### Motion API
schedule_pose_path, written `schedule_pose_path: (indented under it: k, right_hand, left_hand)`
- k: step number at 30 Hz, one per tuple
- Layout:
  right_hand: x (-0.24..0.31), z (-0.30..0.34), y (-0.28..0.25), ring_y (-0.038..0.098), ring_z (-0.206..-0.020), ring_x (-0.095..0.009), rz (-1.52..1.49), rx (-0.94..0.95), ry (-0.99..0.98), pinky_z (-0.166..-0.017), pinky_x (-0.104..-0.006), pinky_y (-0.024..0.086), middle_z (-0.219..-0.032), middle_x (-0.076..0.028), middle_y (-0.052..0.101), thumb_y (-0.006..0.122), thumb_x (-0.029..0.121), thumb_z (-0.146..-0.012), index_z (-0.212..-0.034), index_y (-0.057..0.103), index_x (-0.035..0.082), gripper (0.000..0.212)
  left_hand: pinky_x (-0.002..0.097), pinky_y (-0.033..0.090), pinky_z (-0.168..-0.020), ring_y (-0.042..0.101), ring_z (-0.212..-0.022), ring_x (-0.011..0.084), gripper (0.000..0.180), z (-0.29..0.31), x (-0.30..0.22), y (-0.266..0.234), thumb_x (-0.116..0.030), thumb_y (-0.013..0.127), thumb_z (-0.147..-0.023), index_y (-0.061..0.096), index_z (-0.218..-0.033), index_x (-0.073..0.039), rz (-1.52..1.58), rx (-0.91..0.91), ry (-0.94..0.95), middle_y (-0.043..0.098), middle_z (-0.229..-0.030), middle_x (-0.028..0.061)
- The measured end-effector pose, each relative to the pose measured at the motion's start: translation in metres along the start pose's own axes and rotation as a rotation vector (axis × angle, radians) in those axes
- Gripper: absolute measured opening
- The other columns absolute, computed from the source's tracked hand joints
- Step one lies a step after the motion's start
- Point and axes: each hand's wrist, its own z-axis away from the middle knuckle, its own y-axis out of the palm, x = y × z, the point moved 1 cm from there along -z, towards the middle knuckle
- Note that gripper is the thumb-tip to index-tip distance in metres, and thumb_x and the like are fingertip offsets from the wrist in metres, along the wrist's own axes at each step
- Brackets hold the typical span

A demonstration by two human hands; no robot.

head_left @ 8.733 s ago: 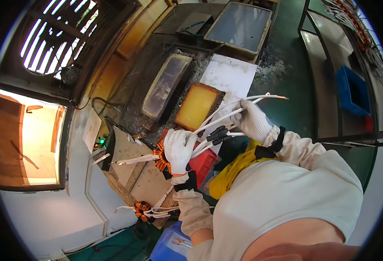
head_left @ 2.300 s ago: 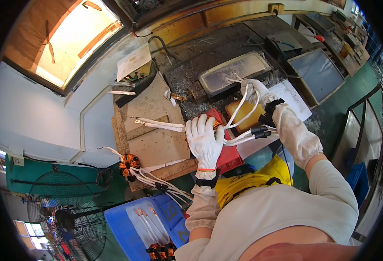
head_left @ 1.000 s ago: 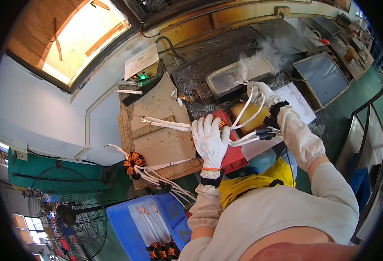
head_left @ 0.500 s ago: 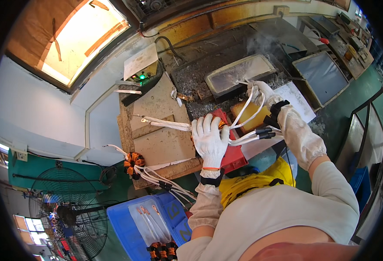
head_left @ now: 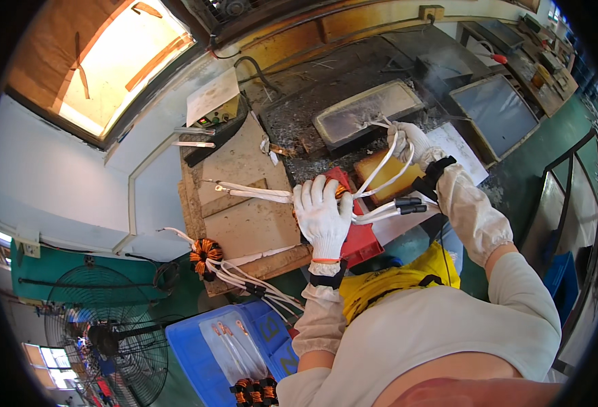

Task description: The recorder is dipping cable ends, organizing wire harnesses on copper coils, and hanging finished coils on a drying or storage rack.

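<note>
Left hand: my white-gloved left hand [head_left: 322,216] lay over the copper-wound ring coil [head_left: 339,190], four fingers side by side, thumb spread away; I could not tell whether the tips gripped underneath.
Right hand: my white-gloved right hand [head_left: 409,146] had its fingers clamped on two white sleeved leads [head_left: 375,178], near their ends.
Coil: mostly hidden beneath my left palm, at the red plastic bin [head_left: 364,245]; I could not tell whether they touched.
Lead ends: just at the near rim of the long grey rectangular pot [head_left: 367,112]; contact with its surface was too small to tell.
Black-sleeved leads: more white leads with black sleeves [head_left: 411,205] ran rightward, below the amber-yellow rectangular slab [head_left: 384,178].
Board side: lugged white leads [head_left: 258,194] stretched leftward over the beige board [head_left: 253,220].
Second coil: another orange-and-black wound ring [head_left: 206,251] sat at the board's left corner, near the open blue plastic box [head_left: 200,349].
</note>
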Motion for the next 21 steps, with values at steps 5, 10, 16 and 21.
schedule_pose_path:
  k: [5, 10, 16, 21]
  right_hand:
    - [-0.004, 0.007, 0.006, 0.032, -0.033, -0.002, 0.049, -0.002, -0.033, -0.029, -0.0166, 0.032, -0.048, 0.006, 0.039, 0.039, 0.026, -0.093, -0.067, 0.048, 0.009, 0.032]
    - [-0.006, 0.015, 0.010, 0.032, -0.033, -0.002, 0.062, -0.003, -0.058, -0.029, -0.0164, 0.032, -0.048, 0.006, 0.039, 0.038, 0.026, -0.093, -0.068, 0.047, 0.009, 0.032]
    - [-0.014, 0.047, 0.053, 0.039, -0.040, -0.003, 0.261, -0.042, -0.261, -0.033, -0.0172, 0.035, -0.055, 0.005, 0.044, 0.041, 0.024, -0.094, -0.084, 0.055, 0.005, 0.026]
    - [-0.056, 0.048, 0.117, 0.039, -0.043, -0.007, 0.621, -0.006, -0.380, -0.040, -0.0185, 0.035, -0.057, 0.004, 0.044, 0.044, 0.025, -0.094, -0.087, 0.055, 0.006, 0.023]
  left_hand:
    - [0.0459, 0.031, -0.099, 0.048, -0.104, 0.0288, 0.030, 0.001, 0.001, 0.000, -0.025, 0.065, -0.071, 0.058, -0.096, -0.009, -0.001, 0.006, 0.003, 0.056, -0.106, 0.0098]
    - [0.0457, 0.030, -0.099, 0.049, -0.103, 0.0284, 0.029, 0.001, 0.001, 0.002, -0.025, 0.064, -0.071, 0.059, -0.095, -0.009, 0.004, -0.004, 0.005, 0.056, -0.106, 0.0097]
    - [0.0459, 0.031, -0.099, 0.049, -0.103, 0.0286, 0.029, 0.000, 0.003, 0.002, -0.024, 0.063, -0.071, 0.059, -0.095, -0.008, -0.002, -0.001, 0.003, 0.056, -0.107, 0.0098]
    - [0.0459, 0.030, -0.099, 0.048, -0.104, 0.0288, 0.029, 0.004, 0.006, 0.002, -0.025, 0.063, -0.072, 0.059, -0.095, -0.009, -0.019, -0.010, 0.000, 0.056, -0.106, 0.0097]
